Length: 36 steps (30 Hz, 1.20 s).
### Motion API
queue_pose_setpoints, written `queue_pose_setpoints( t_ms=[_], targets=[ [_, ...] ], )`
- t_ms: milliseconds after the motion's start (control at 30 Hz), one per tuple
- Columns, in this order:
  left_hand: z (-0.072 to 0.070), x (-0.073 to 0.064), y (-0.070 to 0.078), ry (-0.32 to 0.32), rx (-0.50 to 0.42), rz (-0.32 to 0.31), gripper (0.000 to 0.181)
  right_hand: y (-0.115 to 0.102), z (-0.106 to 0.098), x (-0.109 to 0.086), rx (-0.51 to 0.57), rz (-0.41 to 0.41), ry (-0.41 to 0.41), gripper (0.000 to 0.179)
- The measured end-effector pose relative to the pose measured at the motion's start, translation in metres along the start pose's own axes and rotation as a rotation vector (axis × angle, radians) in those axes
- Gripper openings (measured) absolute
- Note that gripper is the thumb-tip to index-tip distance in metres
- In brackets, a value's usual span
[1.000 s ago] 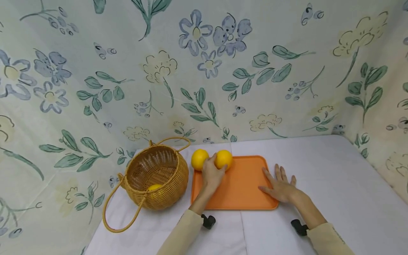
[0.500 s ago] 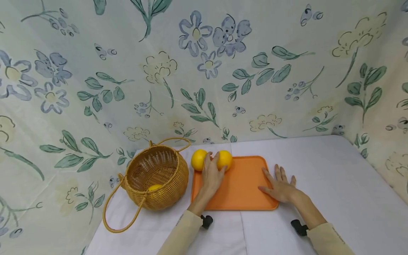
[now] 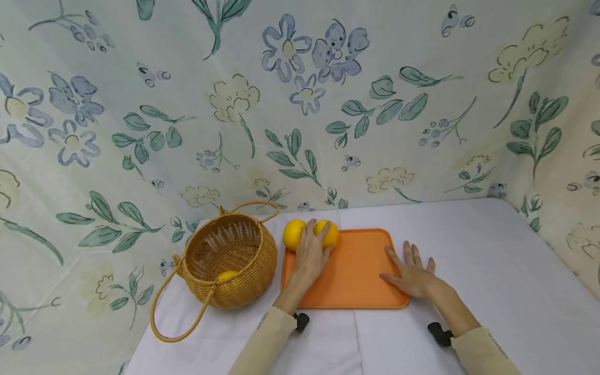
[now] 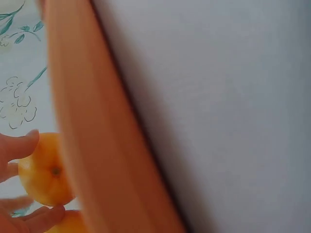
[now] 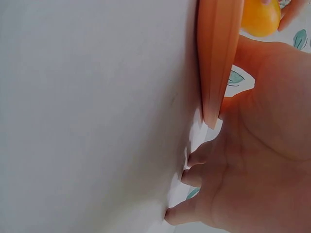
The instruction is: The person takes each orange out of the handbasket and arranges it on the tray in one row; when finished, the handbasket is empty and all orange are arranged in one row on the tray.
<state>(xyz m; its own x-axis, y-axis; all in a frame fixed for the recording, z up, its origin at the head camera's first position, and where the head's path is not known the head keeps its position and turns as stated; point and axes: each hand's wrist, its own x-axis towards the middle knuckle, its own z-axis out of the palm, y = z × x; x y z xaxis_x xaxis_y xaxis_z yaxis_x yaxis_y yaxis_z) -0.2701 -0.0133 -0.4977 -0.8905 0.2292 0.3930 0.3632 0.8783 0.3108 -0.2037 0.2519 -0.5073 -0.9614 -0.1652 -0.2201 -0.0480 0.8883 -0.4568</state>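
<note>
The person's left hand [image 3: 310,258] was clamped on the right-hand fruit [image 3: 330,235], a round yellow-orange one, its thumb on one side and its fingers on the other, some of them reaching down between that fruit and its neighbour. The held fruit was at about eleven o'clock from the middle of the orange tray [image 3: 356,276]; its neighbour, the left-hand fruit [image 3: 292,234], lay at ten o'clock, just beside it, by the tray's far corner. At three o'clock the right hand [image 3: 413,277] gripped nothing: its fingers were spread apart, thumb and forefinger over the tray's rim, the other fingertips touching the white cloth [image 3: 478,250] beyond it. Towards nine o'clock, near the tray, stood a woven basket [image 3: 255,281], tilted, with one handle [image 3: 171,339] lying out at its seven to eight o'clock and the other [image 3: 272,204] rising at its one o'clock. Inside, low towards six o'clock, a yellow thing [image 3: 227,274] showed in part. Two pale sleeves [image 3: 264,338] came in from five and seven o'clock, a small black device [image 3: 439,334] at each wrist. A floral fabric [image 3: 187,104] hung at twelve o'clock behind everything.
</note>
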Motion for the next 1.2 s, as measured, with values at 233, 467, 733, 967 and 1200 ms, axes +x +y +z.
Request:
queue_pose_setpoints(
  t_ms=[233,467,733,967,1200],
  targets=[
    [-0.002,0.000,0.002,-0.018,0.030,0.000,0.072,0.003,0.002,0.002,0.009,0.004,0.003,0.088],
    [-0.004,0.003,0.000,0.036,-0.002,-0.058,0.070,0.001,0.001,0.002,0.004,0.002,0.010,0.089],
    [-0.004,0.002,-0.002,0.021,0.021,-0.072,0.072,0.008,0.007,0.006,0.064,-0.017,0.012,0.096],
    [-0.006,0.003,-0.001,-0.003,0.005,-0.067,0.072,0.021,0.014,0.015,0.020,-0.004,0.028,0.100],
    [-0.007,0.001,0.001,-0.038,0.007,-0.090,0.070,0.027,0.021,0.018,0.019,-0.017,0.050,0.121]
  ],
)
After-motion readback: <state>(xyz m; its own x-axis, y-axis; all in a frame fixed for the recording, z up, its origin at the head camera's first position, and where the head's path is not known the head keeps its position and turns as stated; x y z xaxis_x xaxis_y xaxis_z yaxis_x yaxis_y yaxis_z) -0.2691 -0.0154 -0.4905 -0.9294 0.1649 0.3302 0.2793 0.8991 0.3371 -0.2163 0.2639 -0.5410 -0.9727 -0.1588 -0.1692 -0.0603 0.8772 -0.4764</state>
